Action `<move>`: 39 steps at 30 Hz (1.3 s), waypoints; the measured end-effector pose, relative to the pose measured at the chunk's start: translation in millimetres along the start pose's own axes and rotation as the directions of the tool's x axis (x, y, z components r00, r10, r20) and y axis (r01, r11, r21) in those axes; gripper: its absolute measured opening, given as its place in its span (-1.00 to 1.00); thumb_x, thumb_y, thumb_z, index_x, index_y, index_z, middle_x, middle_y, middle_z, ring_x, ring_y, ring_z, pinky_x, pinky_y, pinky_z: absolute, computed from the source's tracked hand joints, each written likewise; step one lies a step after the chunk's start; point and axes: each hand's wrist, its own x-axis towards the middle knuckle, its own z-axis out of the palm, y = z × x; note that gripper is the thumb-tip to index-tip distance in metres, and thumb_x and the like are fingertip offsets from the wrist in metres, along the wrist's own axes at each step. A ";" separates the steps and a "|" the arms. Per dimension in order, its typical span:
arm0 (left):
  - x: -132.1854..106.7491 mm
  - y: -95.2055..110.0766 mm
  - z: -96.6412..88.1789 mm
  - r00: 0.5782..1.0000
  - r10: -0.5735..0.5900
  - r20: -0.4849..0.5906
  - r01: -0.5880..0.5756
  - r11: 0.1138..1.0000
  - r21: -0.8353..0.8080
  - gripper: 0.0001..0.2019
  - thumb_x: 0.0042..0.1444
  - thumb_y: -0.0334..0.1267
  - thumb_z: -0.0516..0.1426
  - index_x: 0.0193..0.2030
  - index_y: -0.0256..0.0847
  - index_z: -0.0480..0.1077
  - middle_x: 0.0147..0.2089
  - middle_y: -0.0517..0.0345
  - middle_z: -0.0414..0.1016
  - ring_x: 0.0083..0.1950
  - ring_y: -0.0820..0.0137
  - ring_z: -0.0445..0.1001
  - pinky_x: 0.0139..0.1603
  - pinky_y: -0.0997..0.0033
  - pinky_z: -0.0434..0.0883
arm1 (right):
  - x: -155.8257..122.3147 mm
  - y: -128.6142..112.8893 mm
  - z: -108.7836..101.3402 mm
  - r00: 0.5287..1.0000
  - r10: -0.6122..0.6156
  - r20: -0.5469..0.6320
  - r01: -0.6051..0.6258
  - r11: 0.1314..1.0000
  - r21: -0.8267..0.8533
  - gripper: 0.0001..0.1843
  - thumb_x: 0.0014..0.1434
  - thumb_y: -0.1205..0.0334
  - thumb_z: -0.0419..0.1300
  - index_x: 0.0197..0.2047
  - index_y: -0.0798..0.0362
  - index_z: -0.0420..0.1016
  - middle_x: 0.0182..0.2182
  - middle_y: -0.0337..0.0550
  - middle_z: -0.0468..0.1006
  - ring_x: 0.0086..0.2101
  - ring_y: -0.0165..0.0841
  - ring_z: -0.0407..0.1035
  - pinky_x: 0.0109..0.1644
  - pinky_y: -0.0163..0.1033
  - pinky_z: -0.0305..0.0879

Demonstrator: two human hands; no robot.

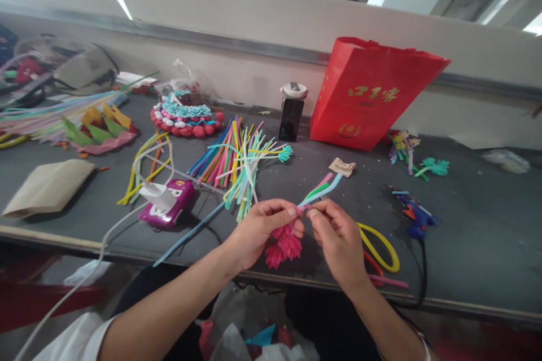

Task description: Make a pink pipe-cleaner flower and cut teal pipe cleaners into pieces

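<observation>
My left hand [273, 225] is closed around a bunch of pipe-cleaner flowers. Its dark pink blooms [283, 248] hang downward below the fingers. Out of the top of the grip point the pink, green and light blue stems [320, 189], up and to the right. My right hand [339, 237] pinches a pink pipe cleaner [302, 210] at the stems, thumb and forefinger close to the left fingertips. Just behind lies a pile of many-coloured pipe cleaners [243, 166], with a turquoise flower head [285, 153] at its right end.
A blue glue gun [417, 220] lies at right, its cord over the front edge. Yellow bent pipe cleaners [392, 248] lie beside my right wrist. A purple power block [167, 206] with a white plug stands at left. Behind are a phone [291, 119] and a red bag [368, 96].
</observation>
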 end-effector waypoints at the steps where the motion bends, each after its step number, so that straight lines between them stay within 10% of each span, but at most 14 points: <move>1: 0.1 -0.2 -0.2 1.000 0.003 0.003 -0.003 1.000 0.002 -0.84 0.11 -0.26 0.26 -0.27 -0.34 0.48 -0.40 0.03 0.58 -0.40 0.43 0.54 -0.31 0.48 0.46 | -0.4 0.0 0.5 0.999 0.029 0.019 -0.029 1.000 0.012 -0.79 0.27 0.21 0.11 -0.40 0.03 0.42 -0.60 -0.35 0.37 -0.58 -0.47 0.19 -0.50 -0.36 0.12; 26: 0.3 -1.0 2.1 0.997 -0.002 -0.073 0.004 1.000 0.017 -0.78 0.00 -0.22 0.34 -0.30 -0.33 0.50 -0.42 0.06 0.59 -0.42 0.44 0.53 -0.29 0.47 0.44 | -0.8 -0.8 -1.0 0.967 -0.236 0.099 0.256 0.885 -0.389 -0.82 0.27 0.28 0.09 -0.37 0.01 0.43 -0.53 -0.29 0.49 -0.49 -0.40 0.37 -0.34 -0.33 0.19; 31: 0.2 -1.1 1.2 0.998 -0.010 -0.057 0.010 1.000 -0.010 -0.78 0.00 -0.21 0.34 -0.30 -0.32 0.50 -0.42 0.07 0.59 -0.41 0.45 0.53 -0.27 0.48 0.44 | -2.5 2.0 1.7 0.971 -0.238 0.023 0.230 0.903 -0.362 -0.89 0.28 0.24 0.13 -0.14 -0.01 0.44 -0.41 -0.24 0.60 -0.41 -0.34 0.48 -0.27 -0.29 0.30; 39: -0.8 0.1 4.2 0.998 -0.038 -0.054 0.036 0.999 -0.034 -0.79 0.00 -0.24 0.33 -0.30 -0.34 0.49 -0.42 0.03 0.60 -0.43 0.43 0.53 -0.30 0.48 0.45 | -1.7 -0.9 3.2 0.975 -0.187 -0.118 0.147 0.947 -0.284 -0.90 0.20 0.26 0.20 -0.37 0.00 0.42 -0.51 -0.31 0.48 -0.52 -0.41 0.33 -0.38 -0.32 0.26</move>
